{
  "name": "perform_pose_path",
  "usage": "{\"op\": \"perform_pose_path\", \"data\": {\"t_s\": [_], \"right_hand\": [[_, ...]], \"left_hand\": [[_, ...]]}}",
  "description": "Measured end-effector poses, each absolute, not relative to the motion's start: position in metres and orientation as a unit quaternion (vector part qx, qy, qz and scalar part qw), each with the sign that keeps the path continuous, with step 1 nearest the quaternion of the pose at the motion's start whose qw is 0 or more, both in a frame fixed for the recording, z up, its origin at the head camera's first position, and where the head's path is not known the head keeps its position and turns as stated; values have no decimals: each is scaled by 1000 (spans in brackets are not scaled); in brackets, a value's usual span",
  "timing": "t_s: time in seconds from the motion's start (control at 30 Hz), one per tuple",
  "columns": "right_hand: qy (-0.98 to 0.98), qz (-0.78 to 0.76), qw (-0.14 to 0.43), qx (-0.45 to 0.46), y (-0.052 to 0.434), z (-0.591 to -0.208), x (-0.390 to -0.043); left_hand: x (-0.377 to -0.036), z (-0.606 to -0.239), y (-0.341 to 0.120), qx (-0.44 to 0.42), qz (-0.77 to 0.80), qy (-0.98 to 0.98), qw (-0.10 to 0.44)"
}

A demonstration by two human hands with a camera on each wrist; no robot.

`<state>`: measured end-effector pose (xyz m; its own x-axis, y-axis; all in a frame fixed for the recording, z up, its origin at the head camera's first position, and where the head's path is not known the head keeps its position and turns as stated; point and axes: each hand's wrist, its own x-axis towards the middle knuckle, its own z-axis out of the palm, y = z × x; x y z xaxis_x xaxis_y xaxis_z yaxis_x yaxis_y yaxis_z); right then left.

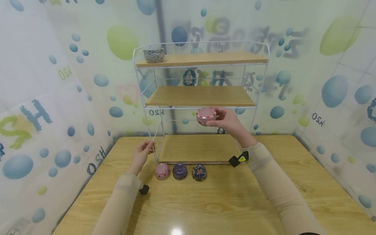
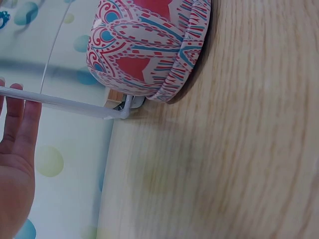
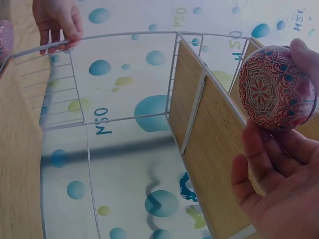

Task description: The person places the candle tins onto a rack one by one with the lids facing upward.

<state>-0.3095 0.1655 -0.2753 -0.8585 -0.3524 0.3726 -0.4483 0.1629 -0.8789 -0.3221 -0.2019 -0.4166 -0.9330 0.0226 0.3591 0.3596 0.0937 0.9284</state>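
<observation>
My right hand grips a round patterned tin, pink and red with blue touches, by its side between thumb and fingers. It is held up in front of the lower opening of a white wire shelf rack. In the right wrist view the tin's domed top faces the camera. My left hand holds the rack's front left post low down, fingertips curled round the white rod. Close to that hand stands a pink tin with a red and blue pattern.
Beside the pink tin, a purple tin and a dark blue, yellow-flowered tin line up before the rack. A grey-and-white leaf-patterned tin sits at the left of the top board. The wooden table carries the rack.
</observation>
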Motion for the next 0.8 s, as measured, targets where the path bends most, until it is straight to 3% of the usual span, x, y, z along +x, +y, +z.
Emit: {"op": "perform_pose_path", "data": {"t_s": [0.8], "right_hand": [[-761, 596, 57, 248, 166, -241, -309]], "left_hand": [[-334, -428, -208, -127, -658, -731, 128]]}}
